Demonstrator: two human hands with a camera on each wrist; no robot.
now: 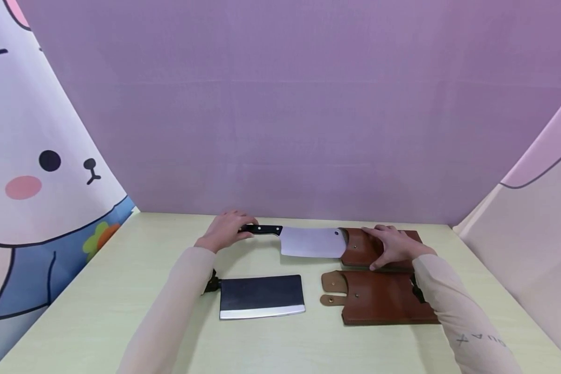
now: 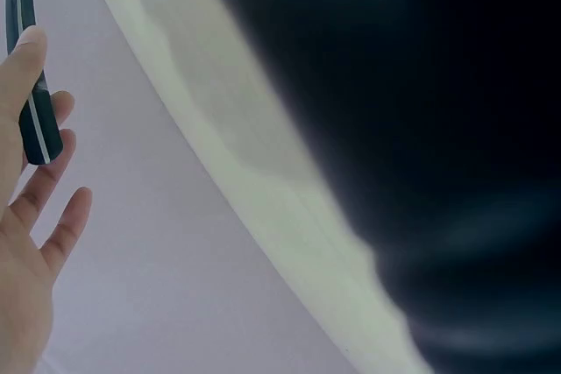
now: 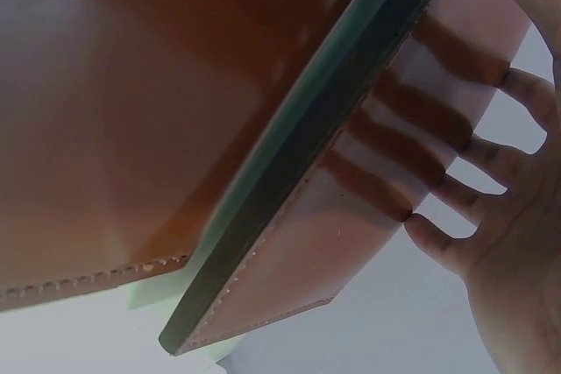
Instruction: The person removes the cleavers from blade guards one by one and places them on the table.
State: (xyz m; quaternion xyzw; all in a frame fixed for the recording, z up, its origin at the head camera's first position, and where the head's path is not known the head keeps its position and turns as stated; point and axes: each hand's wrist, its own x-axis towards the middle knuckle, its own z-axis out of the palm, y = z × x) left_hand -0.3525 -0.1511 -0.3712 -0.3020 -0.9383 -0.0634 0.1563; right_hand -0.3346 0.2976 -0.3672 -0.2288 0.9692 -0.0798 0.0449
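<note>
A silver cleaver (image 1: 310, 242) lies at the far middle of the table, the tip of its blade tucked into the far brown leather sheath (image 1: 362, 248). My left hand (image 1: 226, 228) holds the end of its black handle (image 1: 263, 229); in the left wrist view the thumb and fingers (image 2: 35, 190) lightly pinch the handle (image 2: 26, 85). My right hand (image 1: 392, 246) lies flat on top of that sheath. The right wrist view shows its straight fingers (image 3: 500, 153) pressing on the leather (image 3: 386, 216).
A second cleaver with a dark blade (image 1: 261, 295) lies nearer to me, beside a second brown sheath (image 1: 378, 298) with two snap straps. The pale green table (image 1: 98, 311) is walled by purple and cartoon-print backdrops. A dark blur hides the right of the left wrist view.
</note>
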